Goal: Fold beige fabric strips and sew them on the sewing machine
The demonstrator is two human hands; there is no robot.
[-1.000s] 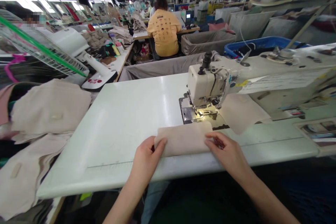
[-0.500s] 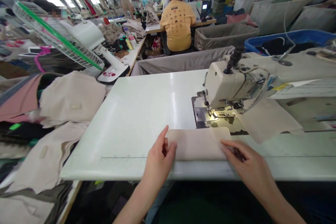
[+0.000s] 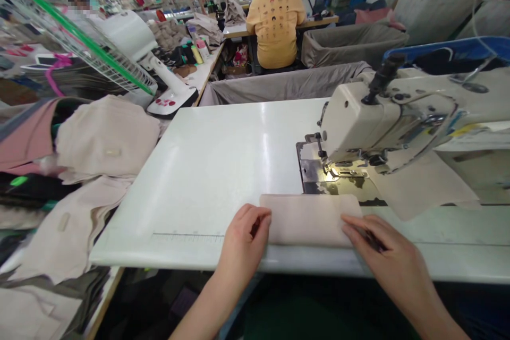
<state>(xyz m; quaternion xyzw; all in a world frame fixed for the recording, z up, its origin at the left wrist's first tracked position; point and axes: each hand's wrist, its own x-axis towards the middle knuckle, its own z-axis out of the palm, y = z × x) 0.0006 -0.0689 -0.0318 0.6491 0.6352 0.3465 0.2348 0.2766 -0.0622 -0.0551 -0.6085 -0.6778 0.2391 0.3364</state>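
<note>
A folded beige fabric piece [image 3: 308,220] lies flat at the front edge of the white sewing table [image 3: 207,164]. My left hand [image 3: 247,231] pinches its left edge between thumb and fingers. At the right edge, my right hand [image 3: 376,239] pinches the same piece; a small dark item shows under its fingers, too hidden to name. Just beyond the fabric is the sewing machine [image 3: 358,117], its needle area [image 3: 332,172] lit. Another beige piece [image 3: 422,183] lies under the machine arm on the right.
Stacked beige pieces [image 3: 107,138] lie left of the table, near a white fan with a green rim [image 3: 79,32]. Behind stand a grey cloth bin [image 3: 287,85] and a blue basket [image 3: 430,50]. A person in a yellow shirt [image 3: 277,21] sits further back.
My left index finger, raised before, has curled down to the fabric edge. The view has shifted slightly, so the machine appears larger and further right. My right hand keeps its grip.
</note>
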